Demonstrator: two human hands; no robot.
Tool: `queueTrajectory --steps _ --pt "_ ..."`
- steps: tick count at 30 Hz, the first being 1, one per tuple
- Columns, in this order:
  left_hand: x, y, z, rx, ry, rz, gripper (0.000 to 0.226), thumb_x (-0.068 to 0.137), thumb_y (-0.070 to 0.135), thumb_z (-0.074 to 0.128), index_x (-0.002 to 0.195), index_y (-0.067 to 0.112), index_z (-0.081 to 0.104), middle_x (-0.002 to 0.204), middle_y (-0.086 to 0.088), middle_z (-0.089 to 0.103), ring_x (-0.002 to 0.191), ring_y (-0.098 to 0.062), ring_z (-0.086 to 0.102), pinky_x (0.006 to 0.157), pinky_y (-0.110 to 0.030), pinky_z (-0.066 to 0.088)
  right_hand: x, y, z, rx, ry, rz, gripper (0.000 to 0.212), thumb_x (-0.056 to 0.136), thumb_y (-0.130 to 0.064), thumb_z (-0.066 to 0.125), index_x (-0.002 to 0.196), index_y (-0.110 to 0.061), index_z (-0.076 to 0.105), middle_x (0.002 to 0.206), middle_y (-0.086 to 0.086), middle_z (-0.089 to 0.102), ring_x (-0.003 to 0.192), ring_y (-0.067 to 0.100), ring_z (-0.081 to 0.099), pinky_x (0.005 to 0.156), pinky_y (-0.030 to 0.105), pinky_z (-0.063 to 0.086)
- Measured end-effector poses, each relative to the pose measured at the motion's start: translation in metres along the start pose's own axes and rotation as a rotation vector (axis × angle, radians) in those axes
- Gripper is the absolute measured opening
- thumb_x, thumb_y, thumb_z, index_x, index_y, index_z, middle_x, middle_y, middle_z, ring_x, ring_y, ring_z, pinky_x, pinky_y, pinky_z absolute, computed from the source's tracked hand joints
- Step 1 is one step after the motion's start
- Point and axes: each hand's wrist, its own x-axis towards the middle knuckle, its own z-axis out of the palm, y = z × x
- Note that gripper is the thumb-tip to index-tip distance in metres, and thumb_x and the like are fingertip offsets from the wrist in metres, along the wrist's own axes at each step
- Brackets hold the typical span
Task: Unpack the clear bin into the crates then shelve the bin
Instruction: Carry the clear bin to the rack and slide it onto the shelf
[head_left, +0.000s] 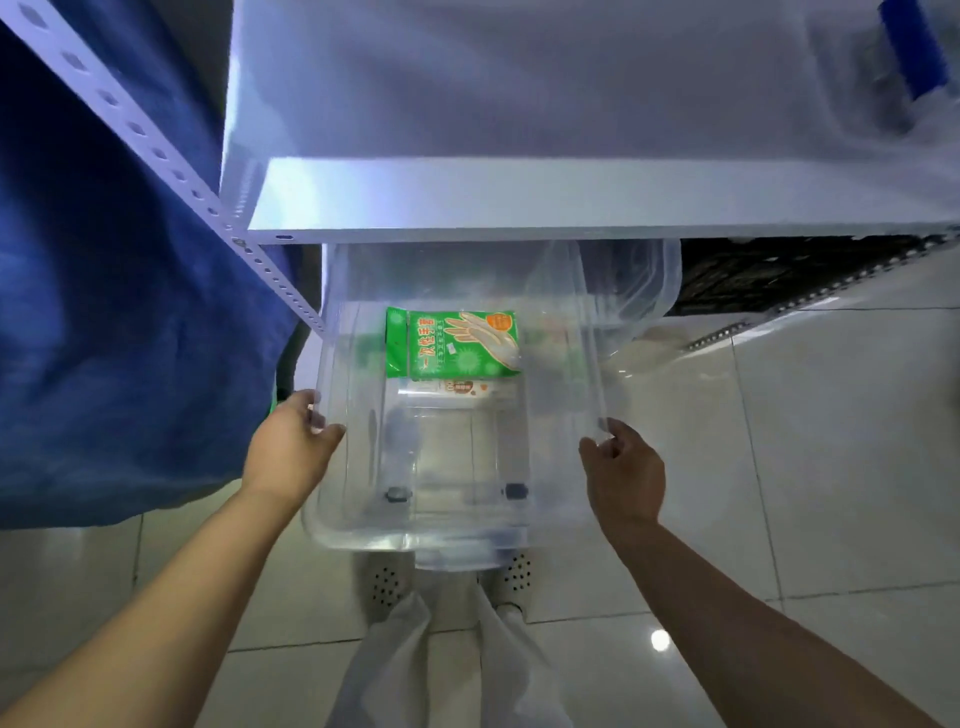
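The clear bin (353, 499) sits partly under a white shelf (519, 202), its near half sticking out toward me. My left hand (291, 449) grips its left rim, thumb over the edge. On the opposite rim, my right hand (623, 467) holds on with curled fingers. Inside the bin lies a green packet of disposable gloves (452, 343), and a small clear pack (462, 389) rests just in front of it. No crates are plainly visible.
A second clear container (639, 280) sits to the right under the shelf. A dark woven basket (779, 270) lies further right. Blue cloth (114, 312) hangs at the left beside a perforated shelf post (156, 150). My feet stand on pale floor tiles (779, 467).
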Motion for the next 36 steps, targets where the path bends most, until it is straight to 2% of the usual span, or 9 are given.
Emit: queueTrajectory --steps 4,8,13,17,24,29,32,34,36 --pt "0.031 0.012 0.021 -0.112 0.076 0.004 0.044 0.084 0.016 0.061 0.127 0.013 0.05 0.092 -0.008 0.064 0.083 -0.028 0.059 0.081 -0.038 0.048 0.049 -0.001 0.025 0.054 0.007 -0.06 0.036 0.078 -0.019 0.063 0.113 -0.017 0.065 0.056 -0.005 0.052 0.055 0.013 0.051 0.063 0.024 0.041" --pt "0.062 0.02 0.04 -0.216 0.147 -0.043 0.041 0.082 0.014 0.062 0.122 0.017 0.053 0.088 -0.001 0.063 0.08 -0.021 0.057 0.079 -0.036 0.046 0.093 -0.009 0.048 0.106 0.024 -0.104 0.039 0.078 -0.02 0.063 0.117 -0.016 0.063 0.056 -0.005 0.051 0.056 0.014 0.052 0.067 0.025 0.043" --pt "0.088 0.028 0.053 -0.39 0.183 -0.049 0.035 0.084 0.011 0.059 0.117 0.023 0.055 0.103 0.0 0.065 0.096 -0.025 0.061 0.092 -0.048 0.049 0.134 -0.021 0.07 0.082 0.074 -0.197 0.04 0.08 -0.022 0.063 0.119 -0.014 0.061 0.054 -0.008 0.05 0.054 0.013 0.051 0.066 0.023 0.041" --pt "0.092 0.026 0.061 -0.366 0.19 -0.061 0.04 0.09 0.015 0.051 0.127 0.029 0.047 0.108 -0.001 0.063 0.087 -0.025 0.061 0.08 -0.045 0.053 0.157 -0.029 0.081 0.032 0.101 -0.265 0.035 0.083 -0.024 0.061 0.117 -0.015 0.062 0.054 -0.008 0.048 0.051 0.009 0.046 0.064 0.024 0.043" --pt "0.082 0.028 0.075 -0.32 0.222 -0.092 0.035 0.093 0.018 0.043 0.128 0.021 0.046 0.111 -0.012 0.063 0.095 -0.031 0.058 0.087 -0.044 0.048 0.157 -0.028 0.072 -0.073 0.094 -0.37 0.035 0.085 -0.043 0.057 0.112 -0.019 0.06 0.084 -0.01 0.056 0.068 0.01 0.054 0.067 0.023 0.042" --pt "0.067 0.032 0.077 -0.266 0.213 -0.121 0.039 0.093 0.015 0.044 0.132 0.012 0.042 0.123 -0.016 0.058 0.105 -0.035 0.056 0.09 -0.045 0.044 0.148 -0.023 0.027 0.097 0.349 -0.38 0.014 0.086 -0.031 0.056 0.096 -0.022 0.058 0.095 -0.002 0.058 0.063 0.002 0.047 0.06 0.019 0.042" --pt "0.059 0.032 0.082 -0.225 0.219 -0.18 0.036 0.091 0.013 0.046 0.126 0.003 0.044 0.119 -0.022 0.057 0.102 -0.041 0.055 0.088 -0.05 0.044 0.159 -0.033 0.007 0.192 0.475 -0.333 0.027 0.088 -0.021 0.056 0.109 -0.005 0.051 0.108 0.014 0.051 0.083 0.012 0.048 0.072 0.022 0.039" --pt "0.057 0.032 0.084 -0.219 0.22 -0.203 0.032 0.09 0.012 0.045 0.119 -0.001 0.045 0.114 -0.026 0.057 0.099 -0.045 0.054 0.087 -0.052 0.043 0.175 -0.043 0.003 0.095 0.399 -0.241 0.036 0.092 -0.022 0.051 0.118 0.003 0.049 0.117 0.021 0.051 0.105 0.028 0.047 0.088 0.032 0.038" --pt "0.056 0.033 0.084 -0.229 0.207 -0.202 0.032 0.09 0.012 0.045 0.119 -0.001 0.045 0.114 -0.026 0.057 0.099 -0.044 0.056 0.089 -0.053 0.045 0.19 -0.05 0.003 0.0 0.312 -0.164 0.036 0.096 -0.026 0.043 0.113 0.004 0.053 0.113 0.023 0.057 0.107 0.036 0.051 0.09 0.044 0.042"
